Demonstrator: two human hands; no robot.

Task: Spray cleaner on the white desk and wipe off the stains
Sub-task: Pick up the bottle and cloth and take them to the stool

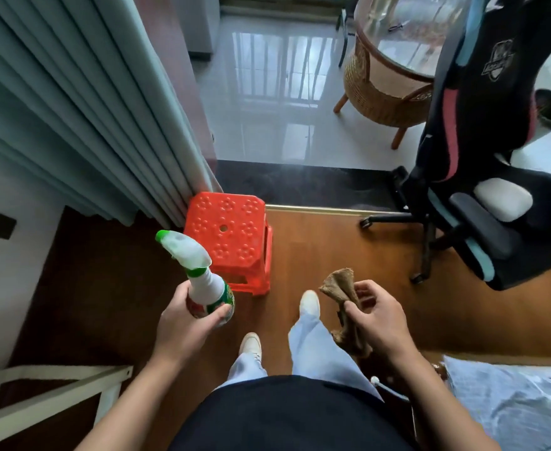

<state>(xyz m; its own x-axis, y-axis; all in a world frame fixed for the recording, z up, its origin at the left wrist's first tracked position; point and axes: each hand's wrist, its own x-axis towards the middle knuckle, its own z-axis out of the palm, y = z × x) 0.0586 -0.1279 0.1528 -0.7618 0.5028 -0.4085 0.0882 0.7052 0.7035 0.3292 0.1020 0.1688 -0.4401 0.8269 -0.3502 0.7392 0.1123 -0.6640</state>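
My left hand (188, 323) grips the body of a white spray bottle (202, 275) with a green nozzle tip and a green and red label, held upright over the wooden floor. My right hand (376, 315) pinches a crumpled brown cloth (339, 284), which sticks up above the fingers and hangs down below the palm. No white desktop shows in the head view; only a white frame (53, 382) crosses the lower left corner.
A red plastic stool (228, 229) stands just ahead beside grey curtains (72, 109). A black gaming chair (482, 177) is at the right. A wicker chair (375, 92) stands on the tiled floor beyond. A pale sheet (511, 402) lies at the lower right.
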